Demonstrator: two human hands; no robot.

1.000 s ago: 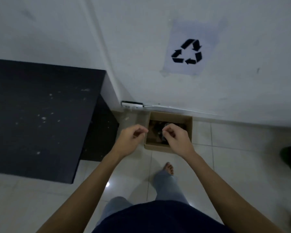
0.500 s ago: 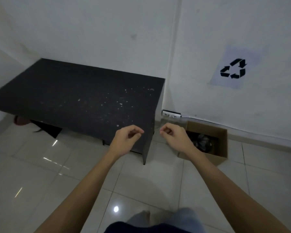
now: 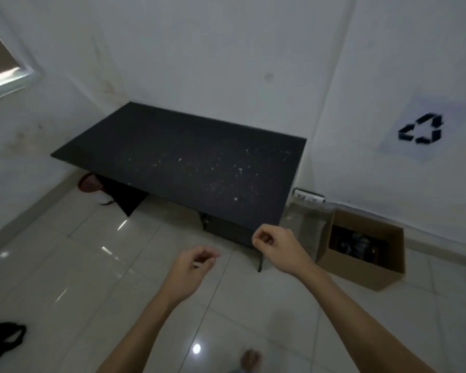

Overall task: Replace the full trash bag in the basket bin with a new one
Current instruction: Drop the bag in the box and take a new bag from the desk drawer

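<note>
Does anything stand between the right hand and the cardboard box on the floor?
Nothing visible does. Only bare floor lies between the right hand and the cardboard box; the black table stands left of that path.

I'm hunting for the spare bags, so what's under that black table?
Under the black table, at its far left end, a reddish-brown object and a dark panel show. A dark support stands under the near right. The tabletop covers everything else.

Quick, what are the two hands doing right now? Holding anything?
Left hand: fingers loosely curled, nothing visibly held.
Right hand: fingers loosely curled, nothing visibly held.
</note>
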